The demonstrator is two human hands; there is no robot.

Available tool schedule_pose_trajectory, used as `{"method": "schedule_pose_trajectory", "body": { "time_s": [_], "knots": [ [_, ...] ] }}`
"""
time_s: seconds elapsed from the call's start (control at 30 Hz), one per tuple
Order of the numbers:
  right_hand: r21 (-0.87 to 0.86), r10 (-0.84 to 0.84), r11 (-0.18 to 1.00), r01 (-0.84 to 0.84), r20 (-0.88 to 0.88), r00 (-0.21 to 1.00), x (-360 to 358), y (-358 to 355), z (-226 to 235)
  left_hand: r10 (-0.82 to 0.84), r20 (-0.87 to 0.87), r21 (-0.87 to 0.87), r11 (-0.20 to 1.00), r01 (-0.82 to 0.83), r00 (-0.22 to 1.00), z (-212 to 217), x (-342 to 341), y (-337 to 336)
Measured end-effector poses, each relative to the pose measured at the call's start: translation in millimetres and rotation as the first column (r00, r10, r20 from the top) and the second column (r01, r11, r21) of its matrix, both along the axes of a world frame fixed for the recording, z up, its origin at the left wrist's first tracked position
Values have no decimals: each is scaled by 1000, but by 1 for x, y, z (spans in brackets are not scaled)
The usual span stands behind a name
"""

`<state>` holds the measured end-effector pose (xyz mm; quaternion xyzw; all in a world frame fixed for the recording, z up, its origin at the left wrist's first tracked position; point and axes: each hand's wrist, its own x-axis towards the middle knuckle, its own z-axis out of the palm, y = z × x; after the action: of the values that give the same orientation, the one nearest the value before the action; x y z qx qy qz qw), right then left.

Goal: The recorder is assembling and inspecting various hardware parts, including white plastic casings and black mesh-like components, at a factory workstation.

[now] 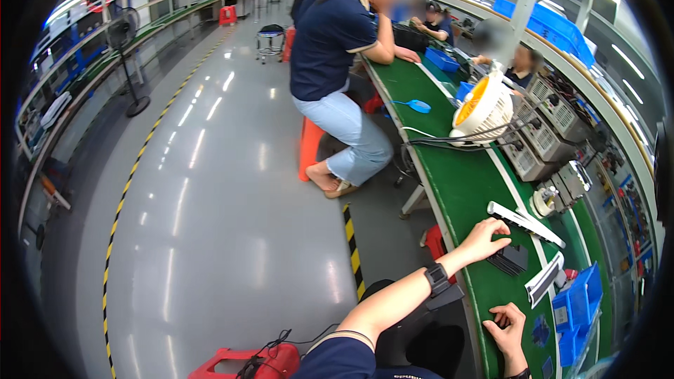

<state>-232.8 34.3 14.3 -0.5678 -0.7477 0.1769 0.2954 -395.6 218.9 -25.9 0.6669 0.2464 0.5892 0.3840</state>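
My left hand [484, 240], with a black band and square device on its wrist, hovers over the green bench, thumb and fingers apart. Just beside its fingertips lies a small stack of flat black pieces [511, 260]. Closer to me, my right hand [507, 330] is low over the bench with its fingers curled in toward the thumb; what they hold, if anything, is too small to make out. Beyond the left hand lies a long white bar with a dark strip [525, 223]. A shorter white and black piece [544, 279] leans near the blue bins [577, 302].
A white and orange fan [483, 109] and dark cables stand farther up the green bench [456, 189]. Past them is a blue paddle-shaped object [419, 106]. A person [344, 49] sits on a red stool to the left of the bench. Grey metal boxes [540, 140] line its right side.
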Motion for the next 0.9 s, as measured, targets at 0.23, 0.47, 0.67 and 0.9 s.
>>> {"method": "schedule_pose_trajectory", "body": {
  "time_s": [0.23, 0.47, 0.67, 0.9],
  "knots": [
    [-132, -20, 989, -72, -591, 806, 19, 9, -14, -47, -3, -13, 999, 47, 999, 3, 2, 1],
    [-141, 55, 975, -170, -592, 804, 16, 7, -12, -17, -150, -102, 995, 2, 989, 8, -9, -5],
    [-101, 104, 981, -167, -454, 885, 17, 1, -1, -41, -184, -126, 992, 18, 982, 13, 4, -7],
    [252, 112, 967, 36, -548, 829, 18, -11, 53, 120, -117, -240, 960, -145, 986, 51, -35, -46]
  ]
}}
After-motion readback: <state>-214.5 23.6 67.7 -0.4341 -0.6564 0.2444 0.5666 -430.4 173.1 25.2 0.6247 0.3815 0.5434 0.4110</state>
